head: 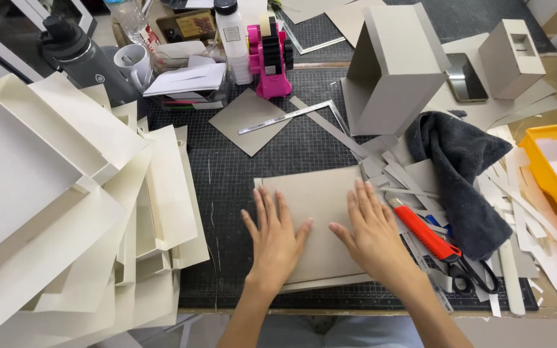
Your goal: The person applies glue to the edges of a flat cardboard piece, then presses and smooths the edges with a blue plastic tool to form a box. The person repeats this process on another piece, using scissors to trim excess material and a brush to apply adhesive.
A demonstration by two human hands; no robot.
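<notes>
- I see my left hand lying flat on the grey board, fingers spread and released, palm down, grasping nothing.
- My right hand lies flat beside it on the same board, fingers stretched forward and loose — nothing clenched there either.
- The board sits under both palms on the dark cutting mat; its far edge runs just past my fingertips, and its near edge shows below my left wrist.
- Just right of my right little finger lies a red knife, touching or almost touching the hand; I cannot tell which.
- Beyond the knife's near end, black scissors rest among grey strips.
- Further right of my fingers, a dark cloth is bunched over the scraps.
- Ahead of my fingertips, well apart, a metal square lies on a smaller grey sheet.
- Past that stands a pink tape dispenser, and to its right an upright grey box.
- Left of my left thumb side — across bare mat — a heap of cream folded trays fills the edge.
- Far right, a yellow bin holds white pieces.
</notes>
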